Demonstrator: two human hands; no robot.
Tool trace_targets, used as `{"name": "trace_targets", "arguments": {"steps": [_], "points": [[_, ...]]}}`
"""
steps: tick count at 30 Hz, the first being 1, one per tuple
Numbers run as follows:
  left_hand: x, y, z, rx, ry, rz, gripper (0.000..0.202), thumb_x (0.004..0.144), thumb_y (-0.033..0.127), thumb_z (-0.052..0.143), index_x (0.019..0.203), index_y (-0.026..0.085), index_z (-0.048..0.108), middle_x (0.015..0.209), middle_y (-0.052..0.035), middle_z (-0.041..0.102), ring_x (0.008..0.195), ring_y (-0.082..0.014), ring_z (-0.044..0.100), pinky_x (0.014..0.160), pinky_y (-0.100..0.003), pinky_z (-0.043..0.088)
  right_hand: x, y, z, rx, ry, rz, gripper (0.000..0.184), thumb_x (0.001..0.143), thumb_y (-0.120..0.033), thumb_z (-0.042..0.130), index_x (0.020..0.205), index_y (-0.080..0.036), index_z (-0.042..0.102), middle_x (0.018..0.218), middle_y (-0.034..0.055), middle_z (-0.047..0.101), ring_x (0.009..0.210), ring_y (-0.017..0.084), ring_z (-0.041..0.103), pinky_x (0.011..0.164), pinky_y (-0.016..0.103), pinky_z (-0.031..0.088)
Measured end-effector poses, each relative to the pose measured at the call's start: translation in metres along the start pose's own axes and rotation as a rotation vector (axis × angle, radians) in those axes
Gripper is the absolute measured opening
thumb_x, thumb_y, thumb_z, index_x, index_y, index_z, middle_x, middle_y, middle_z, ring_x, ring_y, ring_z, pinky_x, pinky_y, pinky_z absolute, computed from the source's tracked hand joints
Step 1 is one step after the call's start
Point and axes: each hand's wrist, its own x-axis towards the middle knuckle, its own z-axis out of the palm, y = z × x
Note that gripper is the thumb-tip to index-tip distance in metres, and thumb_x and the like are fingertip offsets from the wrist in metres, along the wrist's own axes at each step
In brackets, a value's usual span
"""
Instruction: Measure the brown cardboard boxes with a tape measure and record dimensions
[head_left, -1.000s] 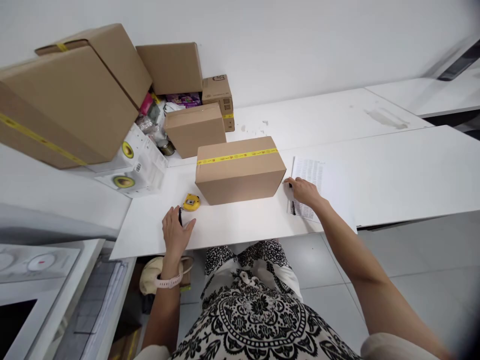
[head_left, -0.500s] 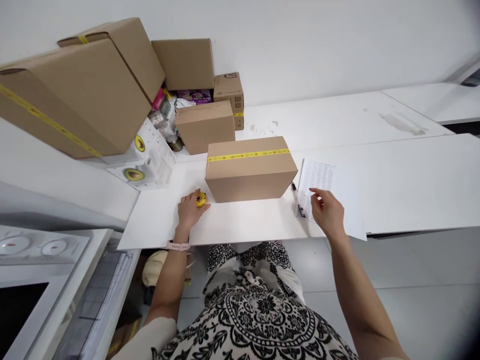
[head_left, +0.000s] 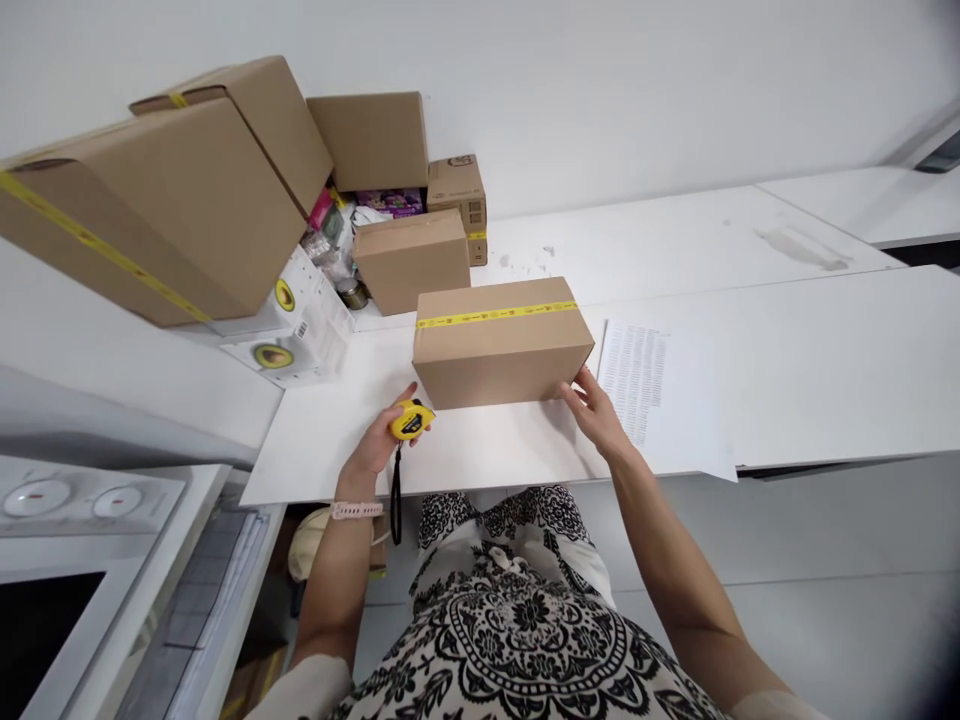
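My left hand (head_left: 379, 440) grips a yellow tape measure (head_left: 412, 420) with a black label, just above the table near its front edge. A black wrist strap (head_left: 396, 500) hangs from it. To its right stands a closed cardboard box (head_left: 502, 345) with yellow printed tape along the top. My right hand (head_left: 594, 410) is at this box's lower right front corner, thumb on the front face and fingers around the side; part of the fingers is hidden. Right beside that hand lies a printed sheet of paper (head_left: 637, 380), partly over another white sheet.
Large cardboard boxes (head_left: 172, 200) sit on white boxes with avocado pictures (head_left: 300, 340) at the left. Behind my box are a smaller carton (head_left: 412, 260) and assorted packets. A white appliance with dials (head_left: 82, 500) stands lower left. The white table (head_left: 825, 370) stretches right.
My left hand has lifted the tape measure and drawn it toward me, its strap now dangling. My right hand has moved left from the paper to the box corner. The pen by the paper no longer shows.
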Motion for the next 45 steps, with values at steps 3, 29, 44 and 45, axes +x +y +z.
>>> {"name": "trace_targets", "arguments": {"steps": [3,29,44,45], "points": [[0.002,0.010,0.005,0.016,-0.080,-0.004,0.072,0.076,0.044,0.060,0.140,0.012,0.055,0.097,-0.0141,0.073,0.075,-0.0239,0.066,0.050,-0.027,0.043,0.005,-0.015,0.001,-0.038,0.039,-0.019,0.063,0.089,-0.064,0.053,0.135,-0.021,0.054,0.127,0.0144,0.066,0.108,0.026,0.064,0.092,0.044,0.052],[-0.069,0.077,0.084,0.421,-0.485,0.217,0.101,0.076,0.033,0.073,0.162,0.029,0.020,0.108,-0.0067,0.063,0.083,-0.0198,0.058,0.072,-0.031,0.046,-0.060,-0.138,0.046,0.437,-0.560,0.034,0.041,0.092,-0.060,0.058,0.082,-0.020,0.057,0.072,-0.0005,0.058,0.064,0.012,0.051,0.057,0.027,0.040],[-0.011,0.103,0.049,0.319,-0.388,0.286,0.048,0.075,0.042,0.072,0.115,0.015,0.073,0.097,-0.0109,0.070,0.069,-0.0150,0.053,0.048,-0.022,0.034,0.014,-0.126,-0.030,0.498,-0.147,0.042,0.021,0.083,-0.038,0.067,0.070,-0.023,0.061,0.069,0.0005,0.059,0.068,0.016,0.053,0.071,0.034,0.046],[-0.004,0.104,0.043,0.294,-0.346,0.284,0.045,0.075,0.042,0.071,0.111,0.015,0.074,0.095,-0.0113,0.070,0.069,-0.0154,0.055,0.046,-0.022,0.033,0.025,-0.117,-0.039,0.449,-0.038,0.010,0.017,0.082,-0.035,0.066,0.070,-0.023,0.062,0.072,0.0010,0.061,0.073,0.017,0.055,0.077,0.035,0.047]]}}
